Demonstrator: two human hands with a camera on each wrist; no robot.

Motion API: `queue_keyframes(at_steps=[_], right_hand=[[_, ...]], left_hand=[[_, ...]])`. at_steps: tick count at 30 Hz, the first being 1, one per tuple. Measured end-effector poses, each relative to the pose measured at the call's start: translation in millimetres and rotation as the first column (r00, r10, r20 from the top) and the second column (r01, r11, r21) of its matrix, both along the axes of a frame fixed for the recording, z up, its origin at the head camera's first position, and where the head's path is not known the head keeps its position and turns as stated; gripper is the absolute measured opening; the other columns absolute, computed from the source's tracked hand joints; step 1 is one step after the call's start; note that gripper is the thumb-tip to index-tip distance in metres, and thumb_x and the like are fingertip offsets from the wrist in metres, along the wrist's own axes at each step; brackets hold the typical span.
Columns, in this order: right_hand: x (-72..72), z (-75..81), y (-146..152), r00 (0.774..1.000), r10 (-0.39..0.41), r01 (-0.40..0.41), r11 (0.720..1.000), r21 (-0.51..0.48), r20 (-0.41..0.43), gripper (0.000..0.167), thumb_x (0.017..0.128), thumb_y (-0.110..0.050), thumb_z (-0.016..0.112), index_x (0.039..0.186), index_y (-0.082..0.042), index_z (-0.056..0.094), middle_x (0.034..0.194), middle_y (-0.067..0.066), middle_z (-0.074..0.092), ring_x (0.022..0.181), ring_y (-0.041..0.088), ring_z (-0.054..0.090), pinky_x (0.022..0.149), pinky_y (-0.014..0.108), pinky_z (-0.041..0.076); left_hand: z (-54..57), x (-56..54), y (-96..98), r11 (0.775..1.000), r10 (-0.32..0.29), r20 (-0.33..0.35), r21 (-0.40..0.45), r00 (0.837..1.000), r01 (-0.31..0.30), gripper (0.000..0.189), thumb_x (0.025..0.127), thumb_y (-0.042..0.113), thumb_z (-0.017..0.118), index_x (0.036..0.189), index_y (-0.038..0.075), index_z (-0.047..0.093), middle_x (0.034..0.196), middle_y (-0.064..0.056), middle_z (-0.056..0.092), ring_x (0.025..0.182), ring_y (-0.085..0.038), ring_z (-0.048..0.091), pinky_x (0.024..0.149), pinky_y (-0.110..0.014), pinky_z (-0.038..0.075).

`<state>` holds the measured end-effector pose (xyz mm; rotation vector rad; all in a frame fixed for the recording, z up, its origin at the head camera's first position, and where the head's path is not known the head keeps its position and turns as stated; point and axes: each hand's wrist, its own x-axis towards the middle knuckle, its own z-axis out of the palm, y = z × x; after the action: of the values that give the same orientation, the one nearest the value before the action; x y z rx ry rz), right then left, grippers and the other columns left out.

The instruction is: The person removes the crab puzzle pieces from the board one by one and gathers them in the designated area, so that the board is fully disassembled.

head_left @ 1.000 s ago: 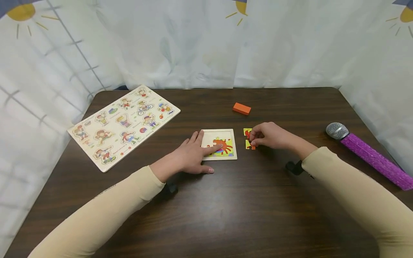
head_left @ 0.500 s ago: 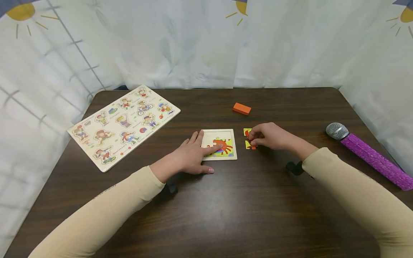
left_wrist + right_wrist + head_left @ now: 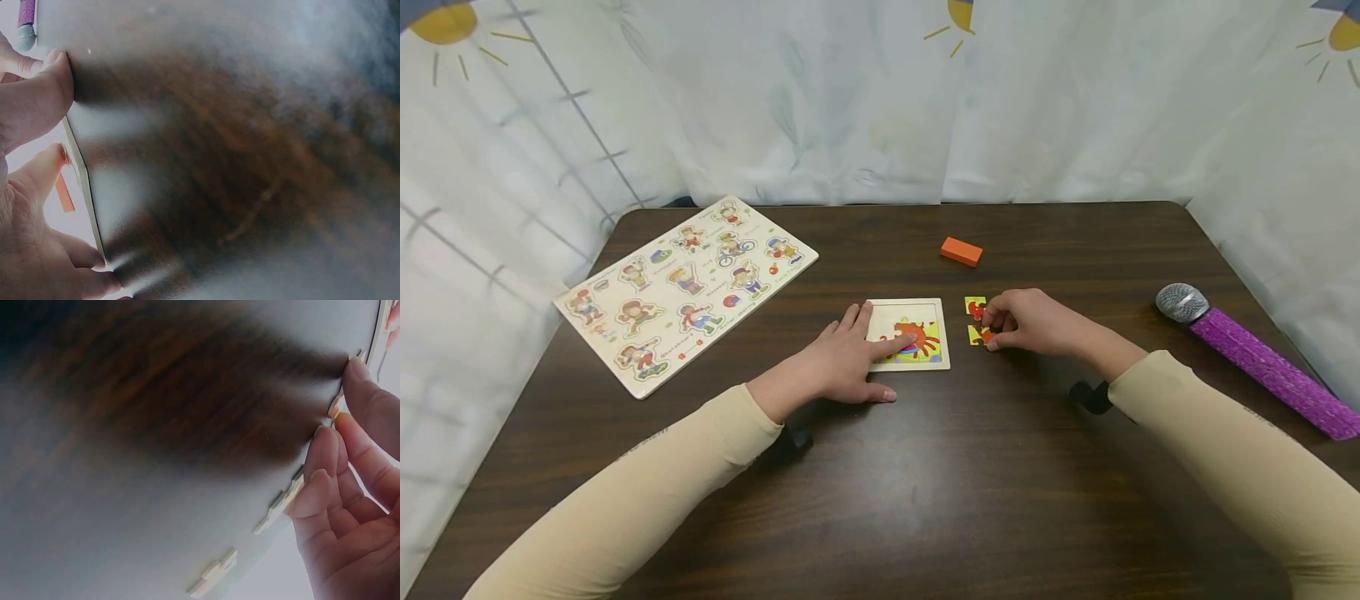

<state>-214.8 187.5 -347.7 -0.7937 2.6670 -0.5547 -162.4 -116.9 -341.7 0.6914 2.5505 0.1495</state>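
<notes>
My left hand [image 3: 847,358] lies with fingers spread on a small wooden tray puzzle [image 3: 946,342], partly filled with a red crab picture. Its index finger presses the picture, and its thumb touches the table. To the right of the tray, my right hand [image 3: 1033,321] pinches a yellow-and-red puzzle piece [image 3: 975,335] between thumb and index finger, low over the table. A second yellow-and-red puzzle piece [image 3: 975,307] lies just behind it. The right wrist view shows two more puzzle pieces [image 3: 215,573] side-on, beside the curled fingers.
A large wooden puzzle board [image 3: 688,292] with sports figures lies at the back left. Behind the pieces sits an orange block [image 3: 961,252]. A purple microphone [image 3: 1255,358] lies on the right. White curtains [image 3: 880,108] surround the dark table [image 3: 887,500].
My right hand has shifted slightly to the right, uncovering more of both puzzle pieces, and the piece at its fingertips looks turned. The left hand stays on the tray puzzle.
</notes>
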Motion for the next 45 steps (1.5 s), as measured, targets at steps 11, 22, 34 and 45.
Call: queue_keyframes(at_steps=[11, 22, 34, 45], right_hand=[[-0.4, 7.8, -4.5, 1.0, -0.004, 0.004, 1.0, -0.006, 0.007, 0.025, 0.087, -0.018, 0.082, 0.107, -0.006, 0.072, 0.101, 0.005, 0.072, 0.085, 0.015, 0.064, 0.08, 0.037, 0.055], [-6.7, 8.1, -59.1, 0.991, 0.125, -0.125, 0.992, -0.006, -0.039, 0.033, 0.095, -0.01, 0.072, 0.128, -0.006, 0.068, 0.118, 0.01, 0.067, 0.105, 0.026, 0.063, 0.094, 0.043, 0.054], [-10.2, 2.9, -88.9, 0.973, 0.22, -0.219, 0.976, 0.013, -0.065, 0.034, 0.095, -0.002, 0.068, 0.128, -0.01, 0.072, 0.118, 0.013, 0.065, 0.109, 0.029, 0.062, 0.097, 0.043, 0.054], [-11.0, 2.8, -90.9, 0.976, 0.213, -0.213, 0.977, 0.006, -0.044, 0.032, 0.095, -0.001, 0.068, 0.127, -0.006, 0.07, 0.121, 0.014, 0.064, 0.113, 0.029, 0.061, 0.098, 0.044, 0.053]], left_hand=[[-2.1, -0.6, -0.1, 1.0, 0.007, -0.002, -0.001, 1.0, -0.007, 0.082, 0.092, 0.057, 0.068, 0.161, 0.043, 0.025, 0.169, -0.028, -0.009, 0.158, -0.048, -0.001, 0.125, -0.06, 0.019], [-2.2, -1.2, 0.1, 1.0, 0.001, 0.003, -0.003, 1.0, -0.001, 0.082, 0.092, 0.059, 0.067, 0.161, 0.043, 0.025, 0.169, -0.029, -0.009, 0.158, -0.048, -0.001, 0.125, -0.06, 0.018], [-2.9, -1.1, 0.0, 1.0, -0.01, 0.008, -0.005, 1.0, 0.01, 0.082, 0.093, 0.059, 0.066, 0.161, 0.043, 0.024, 0.169, -0.028, -0.011, 0.157, -0.048, -0.002, 0.125, -0.061, 0.018], [-2.3, -3.4, 0.3, 0.998, -0.052, 0.013, -0.026, 0.999, 0.053, 0.076, 0.095, 0.058, 0.064, 0.158, 0.054, 0.022, 0.167, -0.033, -0.008, 0.156, -0.052, 0.001, 0.122, -0.064, 0.021]])
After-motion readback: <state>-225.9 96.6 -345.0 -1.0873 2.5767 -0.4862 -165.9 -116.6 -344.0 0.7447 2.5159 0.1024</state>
